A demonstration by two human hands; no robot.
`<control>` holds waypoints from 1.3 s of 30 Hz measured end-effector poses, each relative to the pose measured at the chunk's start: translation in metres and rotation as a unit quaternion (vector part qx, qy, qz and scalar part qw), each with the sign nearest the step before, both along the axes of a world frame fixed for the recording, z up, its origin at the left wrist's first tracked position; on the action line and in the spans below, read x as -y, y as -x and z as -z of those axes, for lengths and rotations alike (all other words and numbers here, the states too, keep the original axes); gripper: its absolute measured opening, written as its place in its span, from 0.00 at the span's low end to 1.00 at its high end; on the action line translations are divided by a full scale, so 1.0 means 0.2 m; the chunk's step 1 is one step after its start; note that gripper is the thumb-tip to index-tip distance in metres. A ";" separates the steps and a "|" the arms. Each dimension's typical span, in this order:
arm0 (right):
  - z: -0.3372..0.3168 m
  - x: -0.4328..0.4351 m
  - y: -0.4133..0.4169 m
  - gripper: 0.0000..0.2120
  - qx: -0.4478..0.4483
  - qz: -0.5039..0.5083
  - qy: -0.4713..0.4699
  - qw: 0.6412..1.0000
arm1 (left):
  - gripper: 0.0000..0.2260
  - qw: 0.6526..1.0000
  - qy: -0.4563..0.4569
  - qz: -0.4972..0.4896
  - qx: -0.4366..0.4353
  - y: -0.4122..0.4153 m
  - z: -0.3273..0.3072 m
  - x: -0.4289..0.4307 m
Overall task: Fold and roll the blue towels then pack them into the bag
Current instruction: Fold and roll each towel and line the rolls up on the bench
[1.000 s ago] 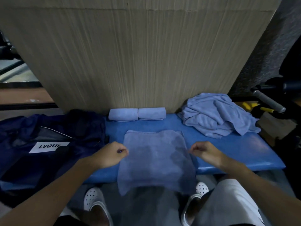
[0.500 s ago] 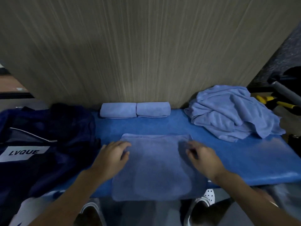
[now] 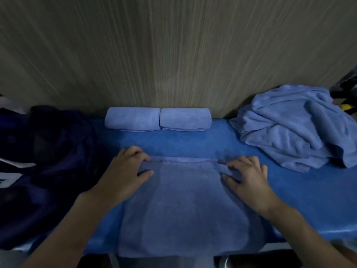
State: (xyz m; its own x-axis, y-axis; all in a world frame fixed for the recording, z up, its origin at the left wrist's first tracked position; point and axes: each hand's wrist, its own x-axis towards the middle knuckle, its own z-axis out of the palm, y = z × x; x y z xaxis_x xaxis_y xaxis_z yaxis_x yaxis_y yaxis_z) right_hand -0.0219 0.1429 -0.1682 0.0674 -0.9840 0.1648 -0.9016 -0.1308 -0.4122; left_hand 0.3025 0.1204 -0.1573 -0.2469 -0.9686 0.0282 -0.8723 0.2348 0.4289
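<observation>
I see the flat, light blue terry towel in the middle of the blue padded counter. Its near edge hangs a little over the counter's near edge, and its far edge is turned up into a thin, low fold.

The left hand is on the far left corner of this towel. Its fingers curl over the fold and the thumb presses from the near side, so it pinches the cloth. The right hand grips the far right corner in the same way.

One rolled light blue towel and a second rolled towel lie end to end, touching, at the counter's far edge against the wood-grain wall panel. A loose heap of light blue towels sits at the right end. The dark navy fabric bag lies at the left end.
</observation>
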 end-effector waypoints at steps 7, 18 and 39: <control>-0.05 -0.02 0.03 0.12 0.130 0.051 -0.012 0.990 | 0.11 0.998 0.003 -0.017 -0.054 -0.01 0.02 0.03; -0.05 -0.02 0.05 0.06 0.092 0.110 -0.047 0.989 | 0.11 0.991 0.014 -0.049 -0.127 0.00 0.01 0.05; -0.09 -0.03 0.09 0.08 0.333 0.132 0.014 0.933 | 0.07 0.982 0.021 -0.064 -0.178 -0.04 -0.12 -0.01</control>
